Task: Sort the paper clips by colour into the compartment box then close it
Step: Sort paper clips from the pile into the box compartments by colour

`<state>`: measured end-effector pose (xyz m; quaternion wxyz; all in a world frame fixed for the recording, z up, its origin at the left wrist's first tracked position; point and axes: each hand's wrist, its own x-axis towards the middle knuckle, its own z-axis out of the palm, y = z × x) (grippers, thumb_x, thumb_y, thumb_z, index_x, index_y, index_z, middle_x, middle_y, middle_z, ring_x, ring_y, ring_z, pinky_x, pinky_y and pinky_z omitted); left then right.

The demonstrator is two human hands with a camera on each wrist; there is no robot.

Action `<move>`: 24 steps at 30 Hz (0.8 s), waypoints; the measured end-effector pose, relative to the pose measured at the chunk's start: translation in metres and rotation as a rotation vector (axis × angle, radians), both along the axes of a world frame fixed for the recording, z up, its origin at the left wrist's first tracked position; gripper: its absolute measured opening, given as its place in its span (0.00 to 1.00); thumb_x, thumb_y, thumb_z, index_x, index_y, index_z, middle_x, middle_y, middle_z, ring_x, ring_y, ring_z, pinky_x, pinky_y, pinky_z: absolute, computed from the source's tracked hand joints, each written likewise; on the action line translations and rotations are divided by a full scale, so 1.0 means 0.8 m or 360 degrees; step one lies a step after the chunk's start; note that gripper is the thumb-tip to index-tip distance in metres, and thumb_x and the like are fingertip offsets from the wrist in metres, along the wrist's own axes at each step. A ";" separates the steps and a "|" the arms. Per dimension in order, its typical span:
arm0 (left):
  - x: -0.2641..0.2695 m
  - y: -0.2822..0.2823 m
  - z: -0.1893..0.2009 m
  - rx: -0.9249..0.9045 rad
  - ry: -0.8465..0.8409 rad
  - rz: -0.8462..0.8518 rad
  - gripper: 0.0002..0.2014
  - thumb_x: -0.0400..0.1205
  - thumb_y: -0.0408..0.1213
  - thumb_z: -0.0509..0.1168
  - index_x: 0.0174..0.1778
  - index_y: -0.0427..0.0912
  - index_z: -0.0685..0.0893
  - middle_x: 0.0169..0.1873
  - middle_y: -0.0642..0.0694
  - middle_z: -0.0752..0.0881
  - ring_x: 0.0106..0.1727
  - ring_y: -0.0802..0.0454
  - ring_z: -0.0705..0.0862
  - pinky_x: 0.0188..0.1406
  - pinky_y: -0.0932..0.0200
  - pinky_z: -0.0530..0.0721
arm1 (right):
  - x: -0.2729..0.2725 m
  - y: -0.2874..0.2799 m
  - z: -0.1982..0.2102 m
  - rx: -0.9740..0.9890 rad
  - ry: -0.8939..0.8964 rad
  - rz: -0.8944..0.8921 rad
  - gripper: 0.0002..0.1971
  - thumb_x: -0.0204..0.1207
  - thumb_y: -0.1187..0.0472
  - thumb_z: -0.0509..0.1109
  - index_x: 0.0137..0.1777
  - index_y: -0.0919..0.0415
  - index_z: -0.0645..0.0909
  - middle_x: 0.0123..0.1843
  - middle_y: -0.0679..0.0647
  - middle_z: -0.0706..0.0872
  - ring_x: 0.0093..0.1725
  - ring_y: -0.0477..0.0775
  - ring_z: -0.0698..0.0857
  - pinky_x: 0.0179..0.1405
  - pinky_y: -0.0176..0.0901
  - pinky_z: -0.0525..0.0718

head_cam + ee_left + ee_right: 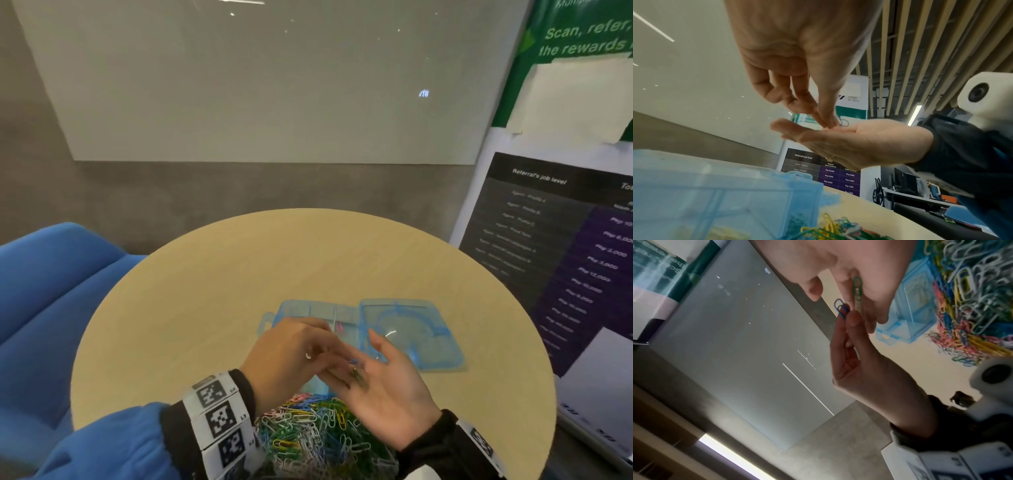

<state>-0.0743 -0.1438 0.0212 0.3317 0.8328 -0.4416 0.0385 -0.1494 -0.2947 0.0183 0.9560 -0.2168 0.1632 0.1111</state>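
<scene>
Left hand (291,349) pinches blue paper clips (841,309) off the flat, relaxed right hand (387,380); beneath them, a big unsorted pile (318,435); box (308,315) nearly empty, lid unclosed.

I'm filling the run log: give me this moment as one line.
left hand: pinches blue paper clip | right hand: palm up, green paper clip on it | compartment box: open | pile: unsorted

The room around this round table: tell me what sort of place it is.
Probably an office common area: a staff referral poster listing job levels, a wall-mounted whiteboard, and desks with monitors behind.
</scene>
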 end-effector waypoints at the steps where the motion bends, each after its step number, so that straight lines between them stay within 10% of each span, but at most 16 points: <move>1: 0.003 0.001 0.001 -0.0041 0.0015 0.0005 0.07 0.81 0.47 0.69 0.52 0.64 0.88 0.40 0.59 0.85 0.40 0.58 0.82 0.39 0.55 0.81 | 0.000 -0.001 0.001 -0.0031 0.0020 -0.0040 0.31 0.86 0.49 0.57 0.63 0.82 0.80 0.56 0.70 0.85 0.54 0.63 0.84 0.60 0.63 0.85; 10: 0.099 0.028 0.024 0.0276 0.0030 0.0875 0.08 0.83 0.49 0.67 0.54 0.62 0.90 0.50 0.59 0.90 0.45 0.56 0.85 0.36 0.59 0.75 | 0.001 -0.021 0.010 0.0053 0.0059 -0.0175 0.29 0.85 0.50 0.57 0.70 0.78 0.73 0.64 0.76 0.83 0.69 0.73 0.79 0.78 0.61 0.68; 20: 0.070 0.051 0.011 0.0586 0.0290 0.0563 0.16 0.83 0.48 0.68 0.67 0.56 0.84 0.63 0.59 0.85 0.51 0.60 0.86 0.49 0.61 0.82 | 0.001 -0.037 0.019 -0.0029 0.0019 -0.0339 0.35 0.84 0.43 0.57 0.78 0.73 0.65 0.72 0.72 0.77 0.75 0.69 0.73 0.82 0.59 0.62; 24: 0.028 0.069 0.003 0.0586 0.0368 0.0323 0.15 0.83 0.52 0.66 0.66 0.61 0.82 0.63 0.62 0.81 0.55 0.65 0.81 0.55 0.63 0.80 | 0.012 -0.028 0.028 -0.0465 -0.0077 -0.0274 0.40 0.81 0.33 0.51 0.85 0.60 0.56 0.86 0.56 0.59 0.86 0.54 0.54 0.85 0.55 0.49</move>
